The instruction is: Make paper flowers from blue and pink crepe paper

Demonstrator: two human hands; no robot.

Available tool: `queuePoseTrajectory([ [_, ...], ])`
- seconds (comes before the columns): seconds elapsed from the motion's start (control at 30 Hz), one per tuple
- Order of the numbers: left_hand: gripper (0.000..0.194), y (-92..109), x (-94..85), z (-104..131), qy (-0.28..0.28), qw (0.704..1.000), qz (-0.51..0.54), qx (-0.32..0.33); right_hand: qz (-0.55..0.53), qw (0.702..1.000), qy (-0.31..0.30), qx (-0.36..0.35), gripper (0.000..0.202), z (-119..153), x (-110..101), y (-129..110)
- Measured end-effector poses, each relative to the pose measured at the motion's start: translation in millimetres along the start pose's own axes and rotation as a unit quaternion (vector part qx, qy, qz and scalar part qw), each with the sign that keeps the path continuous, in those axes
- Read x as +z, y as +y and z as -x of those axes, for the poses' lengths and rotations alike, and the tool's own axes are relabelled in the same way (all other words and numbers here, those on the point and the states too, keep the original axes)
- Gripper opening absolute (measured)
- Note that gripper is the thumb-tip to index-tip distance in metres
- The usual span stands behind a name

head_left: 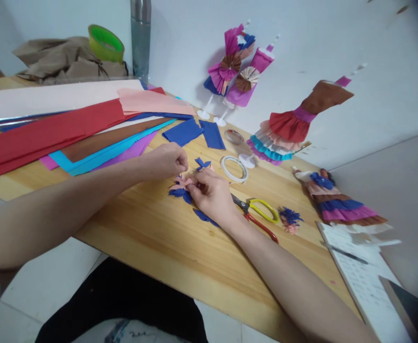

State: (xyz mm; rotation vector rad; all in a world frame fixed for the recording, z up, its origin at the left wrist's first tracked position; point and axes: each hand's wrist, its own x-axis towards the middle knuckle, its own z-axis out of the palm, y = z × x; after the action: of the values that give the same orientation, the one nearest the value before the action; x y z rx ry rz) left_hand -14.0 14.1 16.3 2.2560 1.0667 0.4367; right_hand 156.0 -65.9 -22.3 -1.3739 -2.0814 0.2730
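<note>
Here in the head view, I have my right hand (pixel 212 193) over the wooden table (pixel 152 224), thumb and fingertips pinched together on a small piece of pale pink cut paper (pixel 183 183). That pink piece sits right at the fingertips, between the two hands. My left hand (pixel 169 161) is just beside it, fingers curled in; whether they're clamped on anything, I can't tell from here.

Around the work, I've got a leaf-shaped cut of dark blue paper (pixel 181 194) just below the pink, a dark blue bow-shaped paper piece (pixel 203 164) behind the right hand, and a flat dark blue paper scrap (pixel 204 216) on its near side. The scissors with one yellow and one red handle (pixel 263 209) lie by the right wrist, no hand on them, and the white ring-shaped roll of tape (pixel 234 169) rests beyond.

So I read this as a fine shaping or placing step, fingers only. The next move calls for a light, steady pinch, left fingertips close in support; squeeze hard and thin paper like this could crease or tear.
</note>
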Motion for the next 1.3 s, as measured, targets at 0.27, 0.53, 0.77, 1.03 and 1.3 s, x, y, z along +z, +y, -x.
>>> queuePoseTrajectory([
  [0.27, 0.022, 4, -1.8, 6, -0.083, 0.995, -0.040, 0.022, -0.103, 0.984, -0.002, 0.144, 0.019, -6, -1, 1],
  [0.53, 0.013, 7, 7.2, 9, -0.084, 0.996, -0.025, 0.035, -0.119, 0.977, -0.004, 0.174, 0.023, -6, -4, -3],
  [0.77, 0.017, -2, 13.8, 4, -0.042, 0.997, 0.000, 0.069, -0.092, 0.982, -0.021, 0.166, 0.016, -5, -2, 0],
  [1.03, 0.007, -7, 15.4, 2, -0.061, 0.992, -0.033, 0.107, -0.076, 0.992, -0.024, 0.097, 0.007, 0, -2, -1],
  [1.3, 0.012, -1, 16.6, 6, -0.072, 0.990, -0.066, 0.098, -0.059, 0.997, -0.014, 0.051, 0.020, 2, -5, 0],
])
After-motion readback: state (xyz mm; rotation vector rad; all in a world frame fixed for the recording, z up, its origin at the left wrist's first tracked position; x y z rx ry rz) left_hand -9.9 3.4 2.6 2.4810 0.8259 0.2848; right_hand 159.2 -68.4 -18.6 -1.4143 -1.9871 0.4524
